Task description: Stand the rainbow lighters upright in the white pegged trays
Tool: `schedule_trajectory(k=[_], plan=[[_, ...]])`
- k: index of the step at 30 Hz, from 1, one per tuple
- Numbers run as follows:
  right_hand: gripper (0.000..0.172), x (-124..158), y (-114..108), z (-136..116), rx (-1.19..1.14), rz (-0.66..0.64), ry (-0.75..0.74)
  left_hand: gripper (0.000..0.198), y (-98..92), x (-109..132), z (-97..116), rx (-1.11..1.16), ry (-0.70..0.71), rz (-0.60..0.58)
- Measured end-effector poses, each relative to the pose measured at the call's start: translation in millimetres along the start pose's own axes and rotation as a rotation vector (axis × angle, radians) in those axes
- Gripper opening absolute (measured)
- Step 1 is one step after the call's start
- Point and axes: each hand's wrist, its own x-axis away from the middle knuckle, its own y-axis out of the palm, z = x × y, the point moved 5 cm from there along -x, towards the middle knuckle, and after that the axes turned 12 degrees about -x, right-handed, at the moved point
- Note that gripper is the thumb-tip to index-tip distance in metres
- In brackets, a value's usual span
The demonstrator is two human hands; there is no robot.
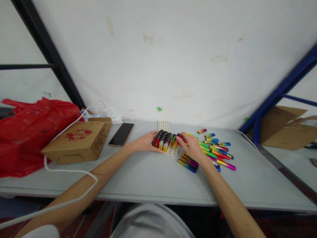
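Though half-hidden — lighters (164, 140) beneath hands (146, 142) (192, 147)

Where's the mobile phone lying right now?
In the head view the phone lies flat on the grey table, left of centre, between the cardboard box and the person's left hand.

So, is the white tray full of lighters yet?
Only partly full: lighters stand upright in the tray, but empty holes show at its near edge, beside the right hand.
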Motion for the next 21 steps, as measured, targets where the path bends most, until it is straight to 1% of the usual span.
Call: schedule_trajectory(k=[4, 8, 13, 15, 18, 21], plan=[[0.023, 0, 4, 0, 0.068, -0.091, 0.015, 0.084, 0.3, 0, 0, 0.006, 0.001, 0.002], [0.016, 0, 8, -4, 0.157, -0.147, 0.041, 0.086, 1.4, 0, -2, -0.014, -0.002, -0.007], [0.019, -3, 13, -9, 0.252, -0.207, 0.076, 0.088, 1.5, 0, -4, -0.025, 0.0, -0.004], [0.02, -5, 15, -10, 0.275, -0.215, 0.078, 0.087, 1.3, 0, -3, -0.035, 0.003, -0.006], [0.021, -7, 15, -8, 0.311, -0.185, 0.091, 0.085, 0.8, 0, -3, -0.043, 0.006, -0.006], [0.025, -7, 16, -4, 0.288, -0.16, 0.078, 0.085, 1.0, 0, -2, -0.039, 0.006, -0.003]])
